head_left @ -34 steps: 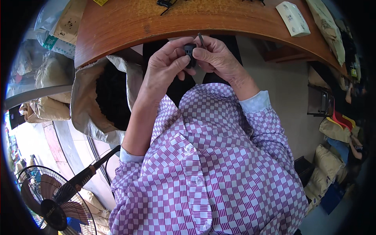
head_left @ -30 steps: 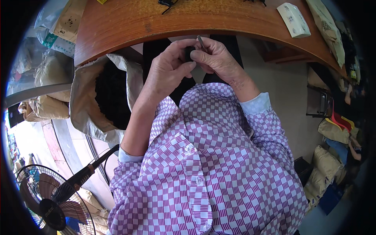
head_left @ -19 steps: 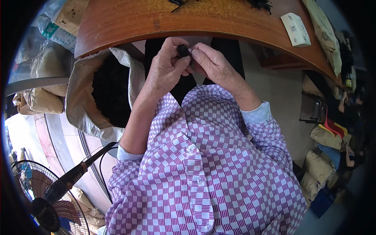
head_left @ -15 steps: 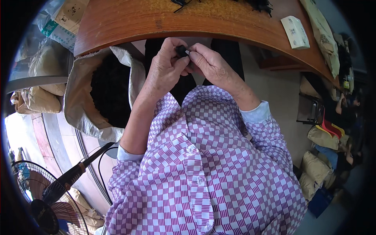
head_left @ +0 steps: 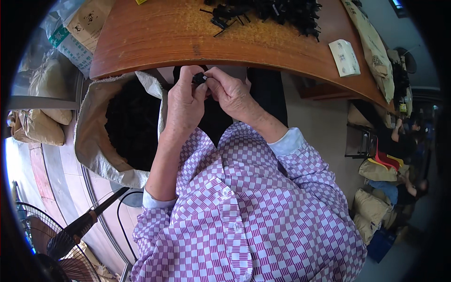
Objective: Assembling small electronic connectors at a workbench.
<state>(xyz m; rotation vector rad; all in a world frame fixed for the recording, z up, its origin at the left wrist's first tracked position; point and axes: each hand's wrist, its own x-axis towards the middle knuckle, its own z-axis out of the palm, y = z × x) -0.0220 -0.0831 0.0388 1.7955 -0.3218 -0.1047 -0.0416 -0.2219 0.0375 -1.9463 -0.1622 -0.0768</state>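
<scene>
At the far left, low in the view, stands a dark floor fan with a round wire cage, and above it some tan stuffed sacks lie on the floor. Next to them is a large open woven sack of pale grey-beige plastic; it is filled with many small black parts, and its mouth opens just under the edge of the table.

The left hand comes up from a sleeve of purple and white checked cloth. Its fingers are bent, and the thumb and first fingers pinch a small black plastic piece. This piece is held in the air just below the near edge of the curved brown wooden table, between the two hands. The right hand meets the left one at the same spot; its fingertips also close on the small black piece, so both hands are together and clamped on it. I cannot tell the exact shape of the piece, because the fingers cover most of it.

On the table further away lies a heap of small black plastic parts. More to the right on the table is a small white rectangular packet. At the far right another person sits among coloured bags.
</scene>
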